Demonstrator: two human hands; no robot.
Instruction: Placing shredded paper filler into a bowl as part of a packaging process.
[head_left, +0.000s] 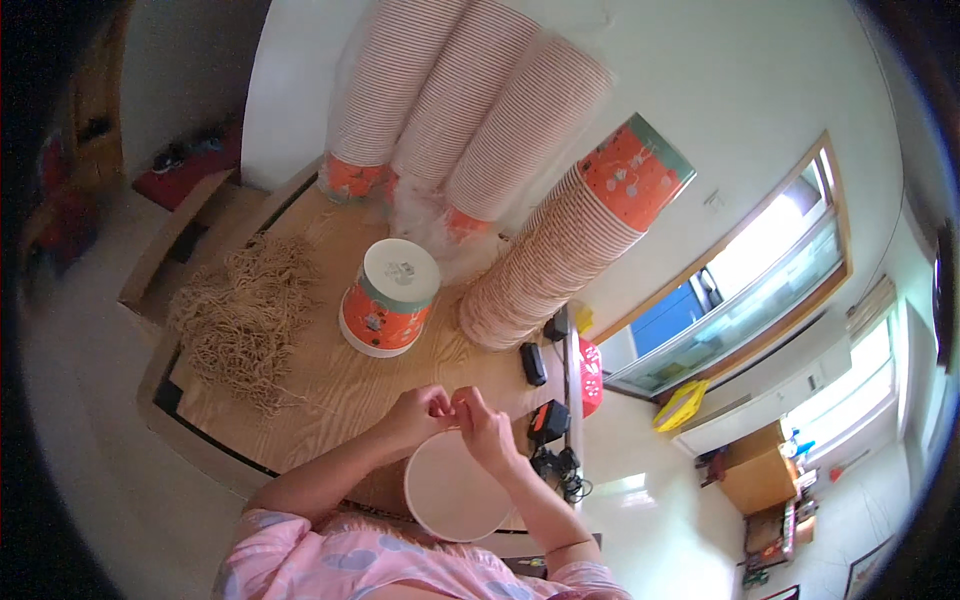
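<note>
Pale walls and a light floor surround a wood-grain table (335,425), with a wood-framed window (735,280) far off to the right of the fingers. Left hand (413,418) and right hand (485,432) meet at the far rim of an open white-lined bucket (458,490), which sits just below the fingers, close to the person's pink patterned shirt (330,555). On both hands the fingers are curled into a closed pinch, nearly touching each other; what lies between the tips is too small to tell. Beyond them, an orange-and-green bucket (388,322) stands upside down, and left of that spreads a tangled heap of tan twine (250,325). Ahead and to the right leans a tall stack of nested buckets (560,255); farther out rise three plastic-wrapped stacks (465,95). Right of the fingers lie a black adapter (548,422) and coiled cables (560,470).
</note>
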